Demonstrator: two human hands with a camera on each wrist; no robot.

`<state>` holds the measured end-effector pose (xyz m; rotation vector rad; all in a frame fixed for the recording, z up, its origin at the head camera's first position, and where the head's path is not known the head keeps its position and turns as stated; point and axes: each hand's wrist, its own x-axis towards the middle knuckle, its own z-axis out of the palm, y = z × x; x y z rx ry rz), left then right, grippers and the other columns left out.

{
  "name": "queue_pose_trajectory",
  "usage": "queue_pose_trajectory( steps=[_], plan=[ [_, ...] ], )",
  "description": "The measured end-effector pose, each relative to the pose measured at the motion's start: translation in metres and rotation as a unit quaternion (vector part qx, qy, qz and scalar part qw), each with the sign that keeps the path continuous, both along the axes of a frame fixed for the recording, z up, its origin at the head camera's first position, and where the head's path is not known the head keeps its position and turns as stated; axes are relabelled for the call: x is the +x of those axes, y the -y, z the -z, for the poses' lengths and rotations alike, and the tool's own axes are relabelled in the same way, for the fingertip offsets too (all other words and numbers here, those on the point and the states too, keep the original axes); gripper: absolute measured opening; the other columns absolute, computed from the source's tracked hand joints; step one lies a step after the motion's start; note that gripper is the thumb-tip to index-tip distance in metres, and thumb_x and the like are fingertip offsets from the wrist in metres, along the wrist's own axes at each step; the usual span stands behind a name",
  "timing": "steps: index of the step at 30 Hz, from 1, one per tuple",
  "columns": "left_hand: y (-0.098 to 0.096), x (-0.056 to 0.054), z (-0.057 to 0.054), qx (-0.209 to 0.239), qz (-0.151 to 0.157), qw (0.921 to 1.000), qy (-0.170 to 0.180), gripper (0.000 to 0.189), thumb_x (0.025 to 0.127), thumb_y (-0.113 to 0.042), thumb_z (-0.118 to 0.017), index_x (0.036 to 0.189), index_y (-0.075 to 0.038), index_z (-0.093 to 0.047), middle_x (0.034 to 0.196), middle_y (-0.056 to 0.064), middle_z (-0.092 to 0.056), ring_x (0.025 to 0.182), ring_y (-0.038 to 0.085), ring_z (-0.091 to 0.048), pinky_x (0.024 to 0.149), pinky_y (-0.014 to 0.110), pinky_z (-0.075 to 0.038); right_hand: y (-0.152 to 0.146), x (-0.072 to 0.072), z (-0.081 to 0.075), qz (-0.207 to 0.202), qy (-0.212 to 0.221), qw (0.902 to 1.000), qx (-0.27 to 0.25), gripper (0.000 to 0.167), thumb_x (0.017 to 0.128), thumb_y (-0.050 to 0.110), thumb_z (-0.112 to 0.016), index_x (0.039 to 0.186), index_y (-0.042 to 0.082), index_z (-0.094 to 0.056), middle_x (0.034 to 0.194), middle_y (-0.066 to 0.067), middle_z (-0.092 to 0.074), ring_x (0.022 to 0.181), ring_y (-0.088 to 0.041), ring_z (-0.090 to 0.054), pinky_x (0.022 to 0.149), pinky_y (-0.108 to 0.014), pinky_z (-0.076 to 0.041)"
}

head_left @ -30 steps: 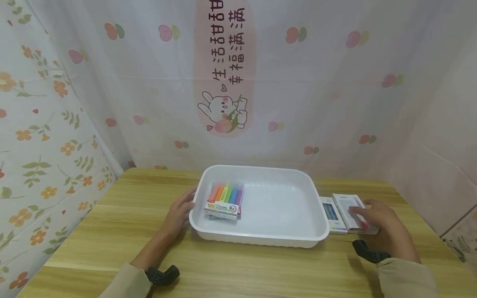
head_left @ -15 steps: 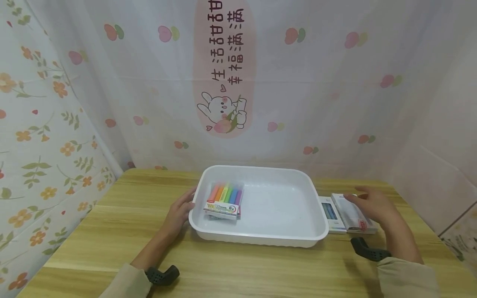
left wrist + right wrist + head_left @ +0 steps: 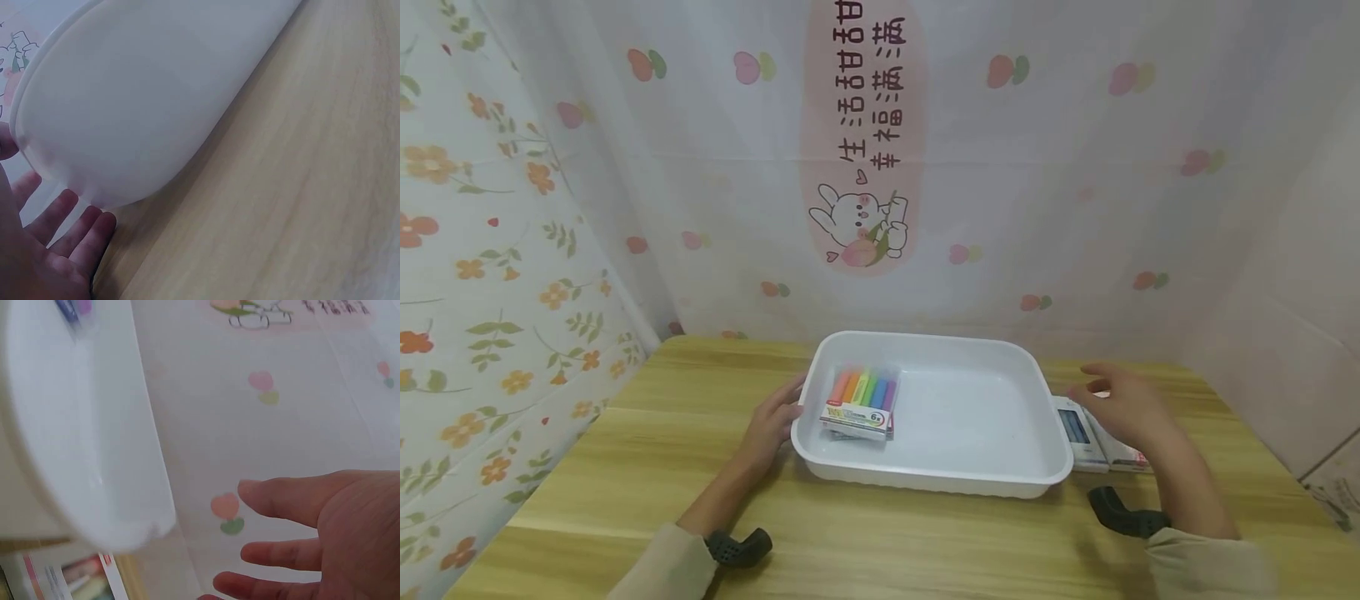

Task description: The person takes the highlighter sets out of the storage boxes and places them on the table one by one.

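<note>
My left hand (image 3: 772, 417) rests against the left side of a white tray (image 3: 940, 477), its fingers fairly straight. In the left wrist view, several fingertips touch or nearly touch the tray's outer wall (image 3: 125, 106), with the thumb at the rim. A clear pack of coloured highlighters (image 3: 859, 408) lies in the tray's left part on another flat pack, mostly hidden. My right hand (image 3: 1126, 407) hovers with spread fingers over two flat white boxes right of the tray, holding nothing. The nearer box (image 3: 1078, 437) has a window showing blue sticks; the other box (image 3: 1126, 454) is partly covered.
The wooden table (image 3: 895, 542) stretches in front of the tray and to both sides. A patterned curtain (image 3: 737, 208) hangs behind it, and a floral cloth (image 3: 512, 333) hangs at the left.
My right hand has let go of the outer white box, lifted off it and moved left toward the tray. The left hand stays at the tray. The head view has shifted slightly.
</note>
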<state>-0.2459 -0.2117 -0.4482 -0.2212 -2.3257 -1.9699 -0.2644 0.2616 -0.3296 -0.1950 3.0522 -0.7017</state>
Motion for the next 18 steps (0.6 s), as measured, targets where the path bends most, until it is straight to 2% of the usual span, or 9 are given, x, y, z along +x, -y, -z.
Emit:
queue_pose_trajectory(
  steps=[9, 13, 18],
  plan=[
    [0.001, 0.001, -0.001, -0.016, -0.005, 0.9999, 0.001, 0.054, 0.103, -0.018, -0.039, 0.157, -0.017, -0.038, 0.16, 0.02, -0.04, 0.143, 0.043, -0.046, 0.107, 0.053, -0.049, 0.06, 0.005, -0.002, -0.028, -0.014, 0.9972, -0.067, 0.068, 0.1, 0.045, -0.057, 0.146, -0.004, -0.046, 0.133, -0.032, -0.061, 0.122, -0.05, -0.058, 0.091, -0.058, -0.057],
    [0.002, 0.002, -0.001, -0.014, -0.001, 0.9999, 0.003, 0.054, 0.103, -0.017, -0.04, 0.157, -0.017, -0.038, 0.16, 0.021, -0.04, 0.142, 0.043, -0.047, 0.107, 0.053, -0.05, 0.085, 0.004, 0.0, -0.031, -0.003, 0.9966, -0.076, 0.066, 0.099, 0.046, -0.058, 0.145, -0.001, -0.048, 0.132, -0.029, -0.062, 0.118, -0.047, -0.061, 0.088, -0.052, -0.059],
    [0.002, 0.002, -0.002, -0.012, 0.0, 0.9999, 0.003, 0.054, 0.103, -0.018, -0.041, 0.157, -0.016, -0.038, 0.159, 0.023, -0.04, 0.141, 0.043, -0.048, 0.108, 0.053, -0.049, 0.11, -0.001, 0.007, -0.023, 0.03, 0.992, -0.12, 0.066, 0.098, 0.043, -0.061, 0.148, 0.003, -0.046, 0.135, -0.027, -0.06, 0.105, -0.039, -0.068, 0.08, -0.041, -0.062]
  ],
)
